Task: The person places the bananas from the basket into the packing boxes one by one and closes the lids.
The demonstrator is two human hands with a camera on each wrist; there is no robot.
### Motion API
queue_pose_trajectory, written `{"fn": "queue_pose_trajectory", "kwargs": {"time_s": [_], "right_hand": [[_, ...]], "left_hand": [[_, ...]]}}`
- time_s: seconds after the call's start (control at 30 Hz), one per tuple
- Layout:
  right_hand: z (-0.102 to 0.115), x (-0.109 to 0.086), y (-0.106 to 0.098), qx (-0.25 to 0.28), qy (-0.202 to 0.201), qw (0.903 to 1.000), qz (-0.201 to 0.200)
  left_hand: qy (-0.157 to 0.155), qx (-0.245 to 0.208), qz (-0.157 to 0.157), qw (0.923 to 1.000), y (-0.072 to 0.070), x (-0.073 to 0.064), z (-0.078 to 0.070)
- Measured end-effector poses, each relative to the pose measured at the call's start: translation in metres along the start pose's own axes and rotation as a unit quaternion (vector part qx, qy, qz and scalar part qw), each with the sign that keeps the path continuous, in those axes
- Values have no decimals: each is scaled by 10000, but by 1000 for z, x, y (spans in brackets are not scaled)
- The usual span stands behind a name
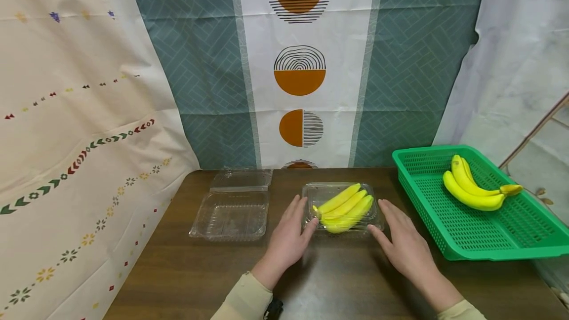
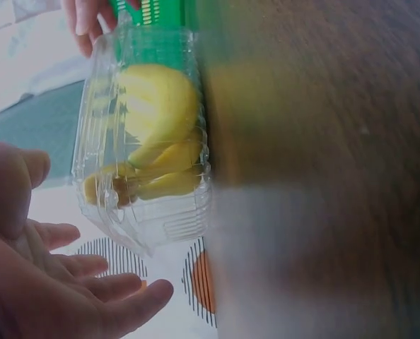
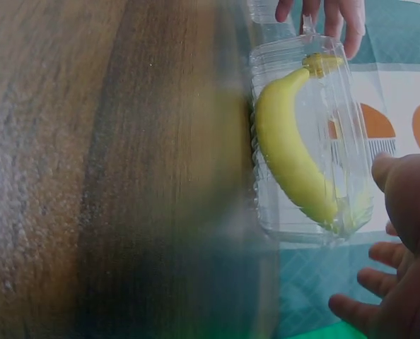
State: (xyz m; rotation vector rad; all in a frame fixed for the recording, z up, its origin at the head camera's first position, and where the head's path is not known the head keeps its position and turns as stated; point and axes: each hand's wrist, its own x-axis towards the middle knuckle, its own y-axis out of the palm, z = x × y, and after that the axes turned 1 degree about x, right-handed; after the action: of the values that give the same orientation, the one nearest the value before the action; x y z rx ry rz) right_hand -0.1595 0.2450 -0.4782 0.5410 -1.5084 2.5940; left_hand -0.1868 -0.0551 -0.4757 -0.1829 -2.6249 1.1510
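A clear plastic clamshell box [image 1: 310, 192] sits on the brown table with its lid down over a bunch of yellow bananas [image 1: 344, 209]. On its left side is my left hand [image 1: 288, 233], fingers spread and relaxed, thumb near the box's front corner. My right hand [image 1: 403, 241] lies along the opposite side, its fingers extended and its thumb by the right front corner. In the left wrist view, a gap shows between the left palm and the box wall. Neither hand grips anything.
A second clear clamshell box [image 1: 233, 216] lies with its lid flipped back at the left. To the right stands a green plastic basket [image 1: 420, 196] holding another banana bunch [image 1: 473, 191]. Patterned cloths hang behind the wooden table [image 1: 178, 270] and along its left side.
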Motion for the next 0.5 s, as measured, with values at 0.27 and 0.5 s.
{"fn": "queue_pose_trajectory", "kwargs": {"time_s": [0.27, 0.5], "right_hand": [[4, 1, 1, -76, -244, 9994, 221], [6, 0, 3, -14, -372, 9986, 375]], "left_hand": [[277, 122, 105, 9995, 2, -3, -2], [365, 375, 181, 9985, 2, -6, -5]]}}
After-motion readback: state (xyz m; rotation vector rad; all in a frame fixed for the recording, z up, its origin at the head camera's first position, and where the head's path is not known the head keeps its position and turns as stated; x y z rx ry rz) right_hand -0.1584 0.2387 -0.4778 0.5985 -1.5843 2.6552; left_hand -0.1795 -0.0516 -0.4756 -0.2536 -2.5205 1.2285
